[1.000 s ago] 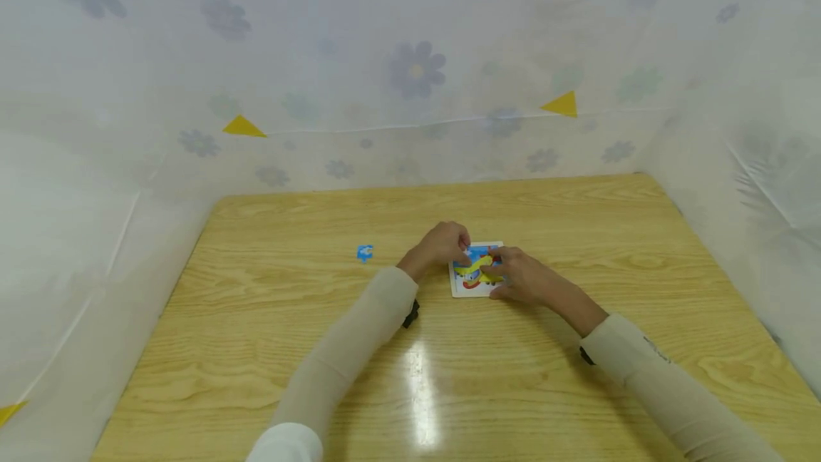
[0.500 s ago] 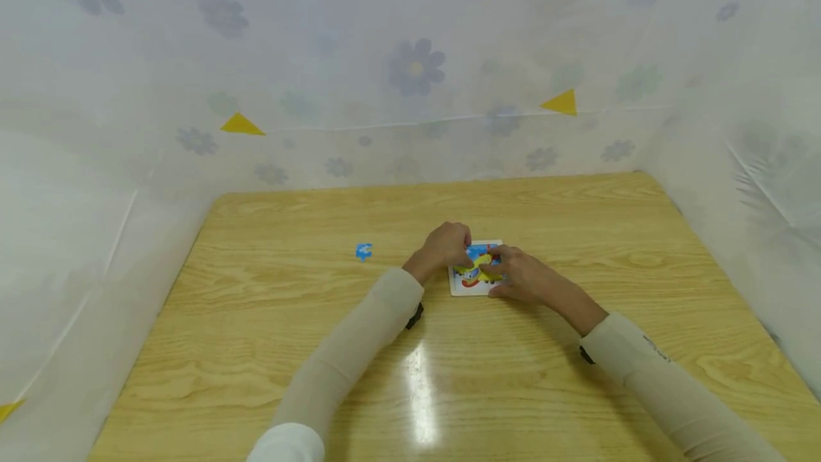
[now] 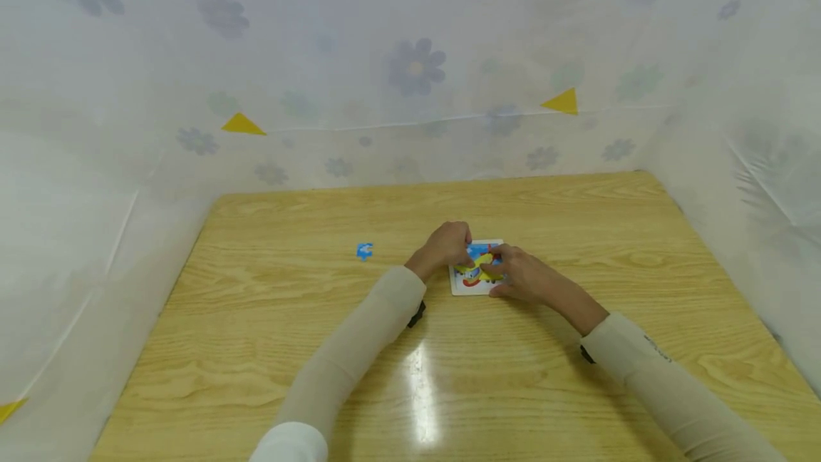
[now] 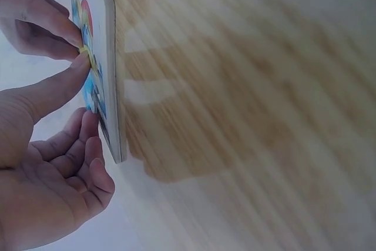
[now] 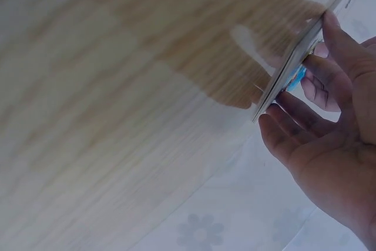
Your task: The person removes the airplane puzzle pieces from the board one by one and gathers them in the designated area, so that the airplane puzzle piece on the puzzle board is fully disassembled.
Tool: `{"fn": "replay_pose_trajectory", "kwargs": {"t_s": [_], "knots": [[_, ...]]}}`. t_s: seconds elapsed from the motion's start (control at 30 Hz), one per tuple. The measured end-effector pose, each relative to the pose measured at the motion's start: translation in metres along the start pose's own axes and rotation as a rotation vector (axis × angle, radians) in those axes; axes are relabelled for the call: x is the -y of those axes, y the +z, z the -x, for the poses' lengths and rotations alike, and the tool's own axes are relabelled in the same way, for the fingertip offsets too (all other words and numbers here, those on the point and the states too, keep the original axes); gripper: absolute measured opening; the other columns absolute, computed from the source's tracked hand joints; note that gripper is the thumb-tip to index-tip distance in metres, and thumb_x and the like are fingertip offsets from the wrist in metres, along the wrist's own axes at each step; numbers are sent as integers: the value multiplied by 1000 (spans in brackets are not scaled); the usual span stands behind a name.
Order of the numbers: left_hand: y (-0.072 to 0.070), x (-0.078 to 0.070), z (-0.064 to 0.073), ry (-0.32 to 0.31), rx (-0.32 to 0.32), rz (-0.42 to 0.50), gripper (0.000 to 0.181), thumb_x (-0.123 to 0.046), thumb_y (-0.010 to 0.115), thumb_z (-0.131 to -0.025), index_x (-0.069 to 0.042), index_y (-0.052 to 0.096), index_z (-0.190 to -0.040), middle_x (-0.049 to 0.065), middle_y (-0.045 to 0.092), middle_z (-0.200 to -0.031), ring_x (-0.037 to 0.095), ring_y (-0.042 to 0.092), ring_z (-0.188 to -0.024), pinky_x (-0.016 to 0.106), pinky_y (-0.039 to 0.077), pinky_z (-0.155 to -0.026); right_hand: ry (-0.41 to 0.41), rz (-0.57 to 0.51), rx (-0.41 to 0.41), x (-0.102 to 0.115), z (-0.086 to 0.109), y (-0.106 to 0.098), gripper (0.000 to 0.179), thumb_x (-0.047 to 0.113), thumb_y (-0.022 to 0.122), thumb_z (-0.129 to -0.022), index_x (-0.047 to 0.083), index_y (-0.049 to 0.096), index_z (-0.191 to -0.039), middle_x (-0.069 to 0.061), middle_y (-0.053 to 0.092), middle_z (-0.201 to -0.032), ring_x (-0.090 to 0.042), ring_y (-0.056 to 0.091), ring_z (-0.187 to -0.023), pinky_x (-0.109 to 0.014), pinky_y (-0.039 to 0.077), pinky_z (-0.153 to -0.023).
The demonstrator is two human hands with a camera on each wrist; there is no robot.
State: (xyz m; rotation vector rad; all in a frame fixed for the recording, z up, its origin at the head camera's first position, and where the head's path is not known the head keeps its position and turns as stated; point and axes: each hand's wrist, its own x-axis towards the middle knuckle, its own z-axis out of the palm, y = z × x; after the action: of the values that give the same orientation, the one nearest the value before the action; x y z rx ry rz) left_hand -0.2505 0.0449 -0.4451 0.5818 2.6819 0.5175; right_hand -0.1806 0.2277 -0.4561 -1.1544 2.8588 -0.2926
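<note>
A small square jigsaw puzzle in a white frame point(image 3: 467, 290) lies on the table, with a yellow, red and blue picture. My left hand point(image 3: 447, 244) is over its left side. In the left wrist view, thumb and bent fingers are at a blue puzzle piece point(image 4: 89, 91) at the puzzle's edge, the thumb tip pressing the yellow part; the piece is partly hidden. My right hand point(image 3: 527, 277) grips the puzzle's right side, thumb at the near edge and a finger on the picture. Left of the hands lies a loose blue and white puzzle piece point(image 3: 364, 251).
The wood-grain table point(image 3: 545, 405) reaches back to a pale flowered curtain point(image 3: 359, 77), which also hangs at both sides. Yellow triangles point(image 3: 244, 125) mark the curtain. A bright light reflection runs along the table in front.
My left hand has shifted slightly right over the puzzle, its thumb further onto the picture. The right hand holds its place, and the loose piece has stayed put.
</note>
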Motion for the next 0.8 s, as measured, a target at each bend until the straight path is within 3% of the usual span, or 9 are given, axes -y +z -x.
{"fn": "replay_pose_trajectory", "kwargs": {"t_s": [0.43, 0.63, 0.8], "knots": [[-1, -1, 3, 30, 1, -45, 33, -27, 78, -79, -10, 61, -102, 0, 62, -96, 13, 56, -84, 25, 47, -72, 12, -1, 6, 2, 1, -1, 49, 28, 73, -81, 2, 64, -122, -32, 50, -130, -43, 53, -115, -50, 49, -90], [0, 2, 2, 71, -52, -74, 14, -21, 62, -92, -9, 67, -99, 1, 66, -100, 14, 60, -89, 26, 50, -78, 18, -3, 13, 2, 1, 0, 51, 29, 73, -81, 2, 63, -122, -33, 50, -129, -43, 52, -116, -51, 48, -91], [1, 4, -1, 71, -89, -56, 15, -20, 56, -96, -11, 68, -94, 0, 67, -95, 13, 60, -85, 25, 50, -76, 5, 21, 13, 2, 0, 0, 51, 30, 73, -81, 2, 63, -122, -32, 52, -128, -42, 52, -116, -51, 48, -91]]}}
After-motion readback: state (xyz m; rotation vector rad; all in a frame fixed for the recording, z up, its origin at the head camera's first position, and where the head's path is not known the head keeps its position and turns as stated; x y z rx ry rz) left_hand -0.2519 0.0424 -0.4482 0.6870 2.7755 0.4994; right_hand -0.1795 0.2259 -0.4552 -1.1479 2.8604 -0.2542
